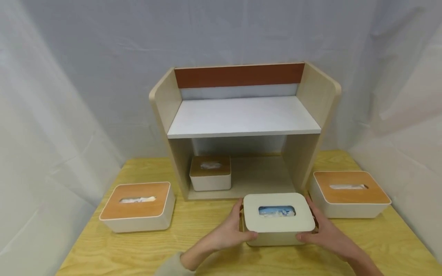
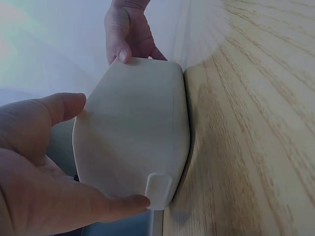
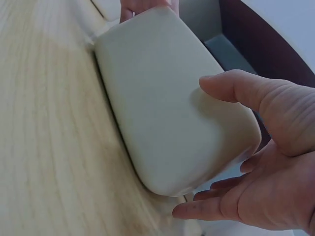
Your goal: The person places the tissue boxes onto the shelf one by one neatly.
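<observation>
Two hands grasp the cream tissue box by its short ends, on or just above the wood-grain table in front of the two-tier desktop shelf; its underside is hidden, so contact cannot be told. In the head view, the left hand and right hand each bring a thumb to the near face, while the other fingers are mostly lost behind the ends. The bottom of the frame cuts off the left sleeve and right forearm. The shelf's lower front edge passes behind the box's far rim; whether they touch is hard to judge.

Right of the wood-lidded tissue box in the lower compartment, bare floor runs to the side panel. The right hand is just beside the right-hand tissue box, leaving little room there, whereas a wide strip of table separates the left hand from the left-hand tissue box.

The cream box has rounded corners, a matte finish and an oblong slot showing blue-and-white packaging. The left wrist view shows a small raised tab at one end.
</observation>
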Motion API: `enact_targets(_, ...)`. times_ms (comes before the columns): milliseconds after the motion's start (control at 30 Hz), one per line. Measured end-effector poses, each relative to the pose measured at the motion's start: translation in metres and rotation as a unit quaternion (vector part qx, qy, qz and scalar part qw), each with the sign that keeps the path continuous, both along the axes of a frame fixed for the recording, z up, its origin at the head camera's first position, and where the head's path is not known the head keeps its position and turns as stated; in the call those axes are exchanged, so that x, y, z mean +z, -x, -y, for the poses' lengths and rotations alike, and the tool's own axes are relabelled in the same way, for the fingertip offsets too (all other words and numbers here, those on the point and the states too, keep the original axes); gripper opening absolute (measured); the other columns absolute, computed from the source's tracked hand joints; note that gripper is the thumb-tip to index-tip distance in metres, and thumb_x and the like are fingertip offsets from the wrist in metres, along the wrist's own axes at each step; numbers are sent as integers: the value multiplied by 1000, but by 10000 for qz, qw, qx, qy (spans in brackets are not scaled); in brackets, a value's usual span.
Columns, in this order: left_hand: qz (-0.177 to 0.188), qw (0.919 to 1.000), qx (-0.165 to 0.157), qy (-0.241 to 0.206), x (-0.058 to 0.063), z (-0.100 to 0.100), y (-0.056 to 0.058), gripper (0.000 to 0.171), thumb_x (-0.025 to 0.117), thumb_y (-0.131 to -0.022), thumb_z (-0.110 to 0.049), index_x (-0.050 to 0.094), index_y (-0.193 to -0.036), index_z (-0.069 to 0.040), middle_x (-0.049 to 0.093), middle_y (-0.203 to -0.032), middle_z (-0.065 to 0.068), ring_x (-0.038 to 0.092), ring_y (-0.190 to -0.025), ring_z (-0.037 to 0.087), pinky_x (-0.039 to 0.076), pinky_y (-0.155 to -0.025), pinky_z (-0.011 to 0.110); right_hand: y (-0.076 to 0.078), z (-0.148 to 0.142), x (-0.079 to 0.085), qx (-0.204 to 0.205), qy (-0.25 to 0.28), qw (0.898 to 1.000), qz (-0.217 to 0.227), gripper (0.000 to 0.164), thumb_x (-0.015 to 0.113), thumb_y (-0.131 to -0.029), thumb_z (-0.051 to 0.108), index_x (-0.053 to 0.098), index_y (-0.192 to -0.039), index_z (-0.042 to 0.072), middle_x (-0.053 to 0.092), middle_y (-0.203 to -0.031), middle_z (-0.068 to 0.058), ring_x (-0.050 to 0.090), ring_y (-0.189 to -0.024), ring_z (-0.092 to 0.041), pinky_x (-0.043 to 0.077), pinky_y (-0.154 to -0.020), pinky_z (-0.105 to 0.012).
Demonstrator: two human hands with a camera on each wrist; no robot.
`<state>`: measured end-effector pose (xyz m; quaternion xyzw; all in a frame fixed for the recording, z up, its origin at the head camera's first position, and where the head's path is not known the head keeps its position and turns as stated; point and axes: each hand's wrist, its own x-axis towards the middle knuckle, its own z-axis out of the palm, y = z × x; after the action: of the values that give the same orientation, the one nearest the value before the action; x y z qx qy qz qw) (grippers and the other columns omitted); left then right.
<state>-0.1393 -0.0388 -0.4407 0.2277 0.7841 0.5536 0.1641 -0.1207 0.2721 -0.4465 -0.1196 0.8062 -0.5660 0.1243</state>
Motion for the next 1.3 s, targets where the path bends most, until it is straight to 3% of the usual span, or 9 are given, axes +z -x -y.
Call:
enact_targets(133,134,9999,83,29,0,-1,-1,105,78,-84,-15,4,-156,3,21,-156,30,30,-140,46,26,-113,61,-2,2,-5,-156,-216,9993,-256,112,79,-83,13,-3,-158,0,4,-160,-32,25,-137,-42,35,-90,-9)
enact_targets(400,363,9987,-42,-357,-4,-3,0,105,74,-86,-11,-3,-156,1,24,-155,28,27,-143,44,27,-115,54,-2,4,-7,-303,-262,9992,-49,112,79,-83,18,-2,-159,3,9,-161,-29,17,-142,-40,27,-90,-5)
enact_targets(867,103,9991,-104,-396,-6,-4,-2,97,74,-87,-13,7,-157,-8,37,-150,18,44,-134,34,38,-107,43,-3,6,-6,-411,-337,9986,-76,110,80,-83,17,1,-159,3,21,-159,-26,28,-137,-35,33,-92,-10)
enact_targets(1133,-33,9995,-75,-312,-2,-1,-2,98,73,-86,-14,7,-158,-7,39,-149,18,44,-134,33,35,-110,44,-3,9,-6,-405,-170,9989,-188,111,80,-83,17,1,-159,2,13,-161,-28,23,-140,-39,32,-92,-7)
enact_targets(1300,-123,9994,-73,-314,1,1,0,96,73,-86,-13,9,-158,-8,41,-146,17,48,-130,34,37,-107,45,0,11,-6,-417,-284,9980,-371,111,81,-83,18,2,-159,4,18,-160,-27,31,-137,-39,37,-92,-12)
